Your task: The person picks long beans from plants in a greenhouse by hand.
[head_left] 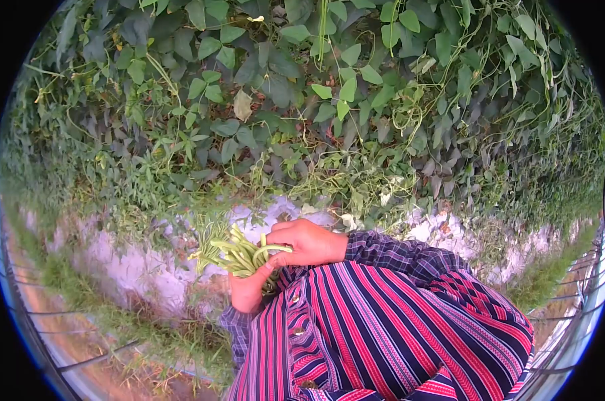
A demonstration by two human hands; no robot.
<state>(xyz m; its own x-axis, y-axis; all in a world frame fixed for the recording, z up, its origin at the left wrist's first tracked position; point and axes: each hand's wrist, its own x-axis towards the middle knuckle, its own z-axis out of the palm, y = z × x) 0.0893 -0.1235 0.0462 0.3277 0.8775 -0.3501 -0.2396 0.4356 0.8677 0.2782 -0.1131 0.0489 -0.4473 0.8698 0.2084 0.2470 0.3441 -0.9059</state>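
A bundle of green long beans (239,254) is gathered in front of my body, its tips fanned out toward the left. My left hand (247,292) is wrapped round the bundle from below, thumb pointing up. From the right, my right hand (310,242) closes on the same beans, and one bean curves out beside its fingers. The two hands meet at the bundle. Part of the beans hangs down behind my left hand, against the striped cloth. Most fingertips are hidden.
A dense wall of bean vines (269,120) stands ahead, with thin long pods (324,30) hanging near the top. Pale ground sheeting (142,267) runs along its foot. Grass (108,301) grows at the left. I wear a striped garment (382,321) over checked sleeves.
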